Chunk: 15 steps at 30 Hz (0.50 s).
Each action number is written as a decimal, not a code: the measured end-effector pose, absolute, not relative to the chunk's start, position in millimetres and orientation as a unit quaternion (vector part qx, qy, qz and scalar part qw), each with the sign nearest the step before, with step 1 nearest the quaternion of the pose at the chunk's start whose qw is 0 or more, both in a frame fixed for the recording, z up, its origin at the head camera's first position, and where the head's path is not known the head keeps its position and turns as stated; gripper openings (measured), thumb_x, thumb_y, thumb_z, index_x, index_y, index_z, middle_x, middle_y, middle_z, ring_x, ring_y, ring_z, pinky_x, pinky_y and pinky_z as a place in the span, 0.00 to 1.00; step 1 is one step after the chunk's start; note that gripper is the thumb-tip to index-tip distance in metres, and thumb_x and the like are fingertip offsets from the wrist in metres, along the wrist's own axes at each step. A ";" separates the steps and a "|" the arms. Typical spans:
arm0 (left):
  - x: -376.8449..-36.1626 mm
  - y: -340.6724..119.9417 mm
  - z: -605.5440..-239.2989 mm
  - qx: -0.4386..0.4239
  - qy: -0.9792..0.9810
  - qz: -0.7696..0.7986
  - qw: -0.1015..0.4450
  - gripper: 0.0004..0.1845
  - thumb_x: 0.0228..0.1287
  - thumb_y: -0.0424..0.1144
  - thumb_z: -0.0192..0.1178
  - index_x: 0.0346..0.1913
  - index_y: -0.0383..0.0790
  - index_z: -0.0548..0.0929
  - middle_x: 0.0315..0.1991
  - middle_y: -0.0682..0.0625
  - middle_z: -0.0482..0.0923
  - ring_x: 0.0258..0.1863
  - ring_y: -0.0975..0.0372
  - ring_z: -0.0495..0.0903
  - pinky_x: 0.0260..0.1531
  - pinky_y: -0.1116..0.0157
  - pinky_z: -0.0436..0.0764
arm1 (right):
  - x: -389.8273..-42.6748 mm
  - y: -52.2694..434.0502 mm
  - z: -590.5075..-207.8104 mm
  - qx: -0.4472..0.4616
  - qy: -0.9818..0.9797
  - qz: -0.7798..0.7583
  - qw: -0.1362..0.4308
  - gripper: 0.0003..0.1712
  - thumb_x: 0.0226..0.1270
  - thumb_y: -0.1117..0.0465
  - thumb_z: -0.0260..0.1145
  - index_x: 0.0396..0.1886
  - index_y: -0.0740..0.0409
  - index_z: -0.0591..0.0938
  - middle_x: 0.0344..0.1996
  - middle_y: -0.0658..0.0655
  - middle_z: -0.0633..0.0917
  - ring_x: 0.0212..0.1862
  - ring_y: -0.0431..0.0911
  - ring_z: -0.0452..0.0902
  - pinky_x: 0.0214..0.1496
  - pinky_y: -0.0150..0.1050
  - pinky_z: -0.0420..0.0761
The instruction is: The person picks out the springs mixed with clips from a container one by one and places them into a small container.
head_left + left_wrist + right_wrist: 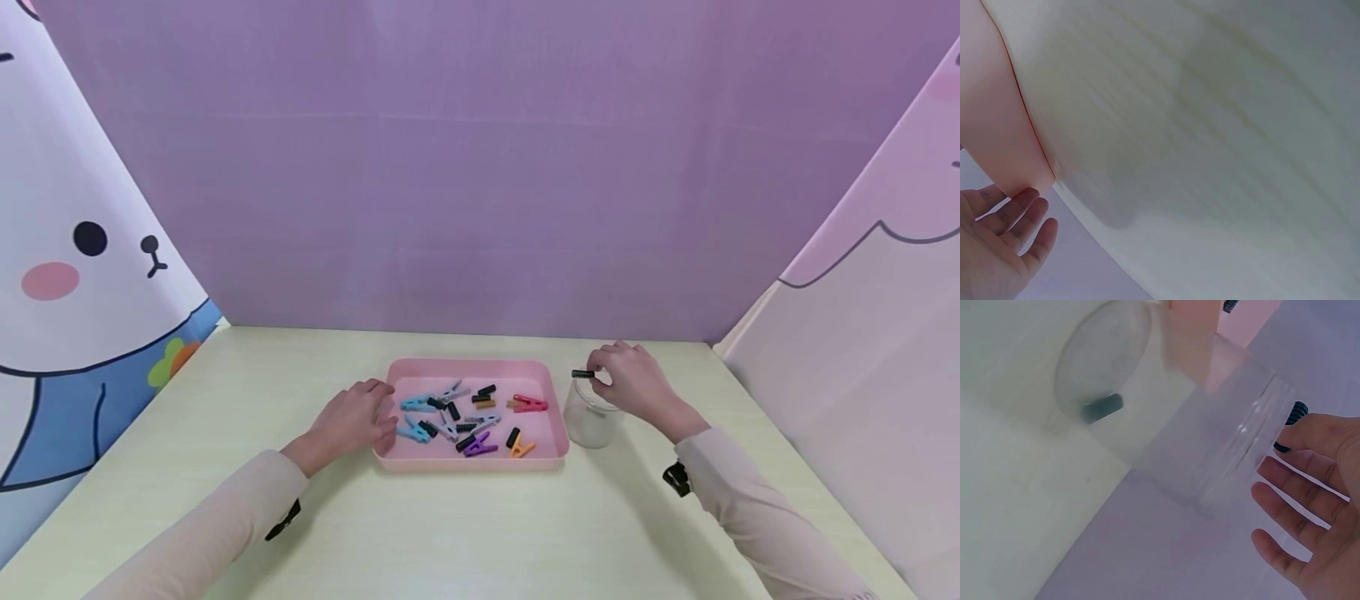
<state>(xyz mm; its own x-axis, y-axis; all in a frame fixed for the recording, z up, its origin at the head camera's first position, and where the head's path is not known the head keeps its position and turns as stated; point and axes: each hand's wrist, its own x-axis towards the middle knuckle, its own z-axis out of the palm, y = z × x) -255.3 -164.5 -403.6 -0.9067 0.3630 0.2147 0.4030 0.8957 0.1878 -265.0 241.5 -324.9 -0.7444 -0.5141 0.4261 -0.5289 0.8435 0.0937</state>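
Observation:
Over the mouth of a clear jar point(592, 423), my right hand point(633, 379) pinches a dark spring point(582, 374) between thumb and index finger. In the right wrist view the coils of that spring point(1297, 413) show beside the jar's rim, and the other fingers are spread. Another dark piece point(1102, 407) lies at the bottom of the jar. My left hand point(352, 417) holds the left edge of a pink tray point(468, 464), with bent fingers at its rim. Several dark springs point(465, 427) and coloured clips, including a purple clip point(480, 445), lie scattered in the tray.
The jar stands close to the tray's right side on a pale wooden table point(450, 533). A purple backdrop point(465, 167) rises behind the table. Printed cartoon panels flank it, the left panel point(90, 333) showing a white and blue figure.

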 end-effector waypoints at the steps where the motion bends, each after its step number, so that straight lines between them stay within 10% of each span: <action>1: -255.4 -164.6 -403.9 -0.198 -0.969 -0.115 0.088 0.27 0.54 0.49 0.60 0.53 0.34 0.75 0.52 0.40 0.75 0.51 0.48 0.75 0.44 0.53 0.78 | -264.7 243.4 -325.6 0.278 -0.934 0.017 0.222 0.05 0.46 0.65 0.68 0.26 0.54 0.81 0.26 0.50 0.84 0.30 0.47 0.74 0.31 0.45 0.74; 15: -256.3 -165.2 -405.2 -0.198 -0.969 -0.115 0.090 0.28 0.54 0.49 0.60 0.53 0.34 0.75 0.53 0.41 0.75 0.52 0.48 0.74 0.45 0.53 0.78 | -263.0 252.5 -334.6 0.258 -0.947 0.015 0.189 0.06 0.44 0.65 0.69 0.24 0.54 0.81 0.25 0.49 0.83 0.29 0.46 0.74 0.29 0.44 0.73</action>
<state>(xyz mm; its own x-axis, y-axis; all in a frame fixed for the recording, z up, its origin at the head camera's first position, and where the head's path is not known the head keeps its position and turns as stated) -256.3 -165.2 -405.2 -0.9054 0.3635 0.2194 0.4046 0.8952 0.1867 -263.0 252.5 -334.6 -0.7949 -0.4837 0.3663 -0.4950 0.8661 0.0696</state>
